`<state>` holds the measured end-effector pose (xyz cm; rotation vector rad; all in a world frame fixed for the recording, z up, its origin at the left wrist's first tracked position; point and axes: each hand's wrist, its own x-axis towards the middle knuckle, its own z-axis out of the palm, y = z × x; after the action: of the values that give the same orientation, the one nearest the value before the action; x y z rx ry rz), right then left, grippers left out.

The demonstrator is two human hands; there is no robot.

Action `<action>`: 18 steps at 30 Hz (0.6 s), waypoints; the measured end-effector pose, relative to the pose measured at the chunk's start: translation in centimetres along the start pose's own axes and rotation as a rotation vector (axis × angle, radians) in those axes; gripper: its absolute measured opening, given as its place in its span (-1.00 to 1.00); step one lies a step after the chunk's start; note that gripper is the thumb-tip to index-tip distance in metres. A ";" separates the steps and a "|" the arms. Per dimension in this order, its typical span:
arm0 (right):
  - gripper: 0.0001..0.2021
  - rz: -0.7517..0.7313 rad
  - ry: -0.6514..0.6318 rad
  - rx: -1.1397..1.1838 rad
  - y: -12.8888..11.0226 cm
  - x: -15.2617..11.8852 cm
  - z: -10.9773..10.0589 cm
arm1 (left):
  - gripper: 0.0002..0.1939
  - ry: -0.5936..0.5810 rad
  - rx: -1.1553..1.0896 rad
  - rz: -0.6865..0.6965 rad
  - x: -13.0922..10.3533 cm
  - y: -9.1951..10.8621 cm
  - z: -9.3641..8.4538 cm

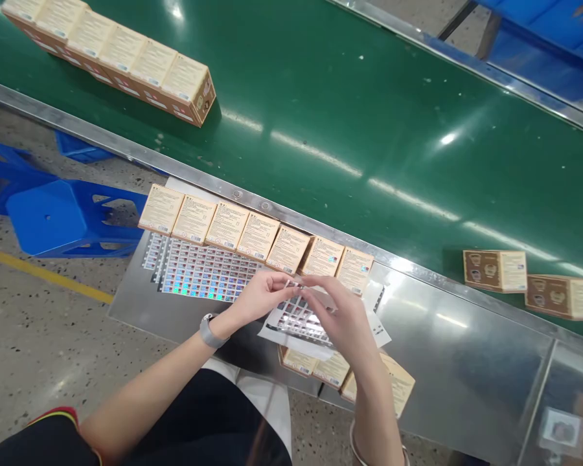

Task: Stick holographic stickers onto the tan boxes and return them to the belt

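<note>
My left hand (pixel 265 294), with a watch on the wrist, pinches a small sticker (pixel 294 285) by its left end. My right hand (pixel 342 317) has thumb and forefinger closed at the sticker's right end. Below the hands lies a sheet of small shiny stickers (pixel 296 317), partly hidden by my right hand. Just beyond stands a row of small cartons (pixel 243 230) with printed tops. Two cartons (pixel 322 255) at its right end bear a shiny sticker. More cartons (pixel 333 369) sit on the near side, partly covered by the sheet and my right arm.
More sticker sheets (pixel 199 268) lie on the metal table (pixel 442 362) to the left. Past the metal rail runs a green conveyor belt (pixel 320 97), carrying a carton row (pixel 140 61) at far left and two cartons (pixel 495 270) at right. Blue stools (pixel 48 217) stand left.
</note>
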<state>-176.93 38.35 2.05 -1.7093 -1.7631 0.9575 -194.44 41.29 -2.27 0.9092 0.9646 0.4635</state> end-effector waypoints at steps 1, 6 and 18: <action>-0.86 -0.081 -0.015 -0.043 -0.4 -0.2 0.0 | -0.55 0.007 -0.010 0.010 -0.4 0.2 0.1; -0.90 -0.333 0.104 -0.315 -1.0 -0.5 1.3 | -0.62 0.123 0.112 0.095 -1.8 1.0 0.4; -0.78 0.483 0.394 0.584 -0.3 2.3 4.0 | -0.62 0.193 0.079 0.070 -2.6 -0.1 -3.2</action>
<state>-180.39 40.06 -0.49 -1.7812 -0.7307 1.0942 -198.51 40.87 -1.85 0.9850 1.1356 0.5842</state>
